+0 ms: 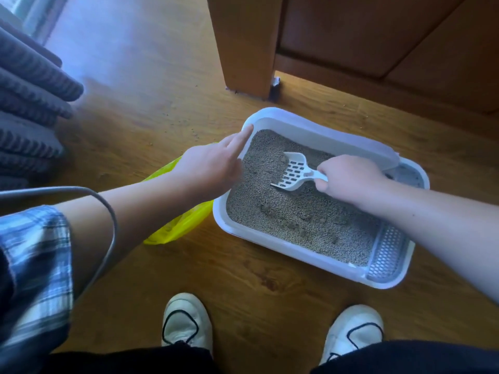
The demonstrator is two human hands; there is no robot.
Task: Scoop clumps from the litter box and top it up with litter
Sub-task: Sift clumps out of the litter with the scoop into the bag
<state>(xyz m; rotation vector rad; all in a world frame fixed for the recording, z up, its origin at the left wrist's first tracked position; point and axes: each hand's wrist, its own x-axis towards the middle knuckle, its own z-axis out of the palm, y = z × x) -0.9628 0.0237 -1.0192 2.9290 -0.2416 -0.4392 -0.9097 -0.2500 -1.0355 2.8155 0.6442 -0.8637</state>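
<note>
Counts: one litter box (294,255), white, on the wood floor (151,98); one scoop (293,171), white and slotted; one yellow bag (183,220); two hands; two white shoes, left (186,319) and right (353,327).

Right hand (351,176): fingers curled tight round the scoop's handle. The scoop head is tilted and sits in the litter (297,211) in the far half of the box. No clump can be made out in it.

Left hand (213,163): holds nothing. The index finger is straight, with its tip on the box's far left rim corner. The other fingers cannot be read clearly.

Litter: grey granules fill the main basin. A few darker lumps (267,209) lie in the near half; exact count uncertain. One perforated panel (386,255) occupies the box's near right end.

Edges and room: the yellow bag lies just beside the box's left wall, partly under the left forearm. A wooden cabinet (243,44) stands beyond the box, with a strip of floor between them. Open floor lies between the box's near wall and the shoes. A few stray grains (194,132) dot the floor left of the box. A grey cable (109,206) loops over the left forearm near a plaid sleeve (35,252). Grey striped fabric (29,103) sits at the far left, well apart from the box.
</note>
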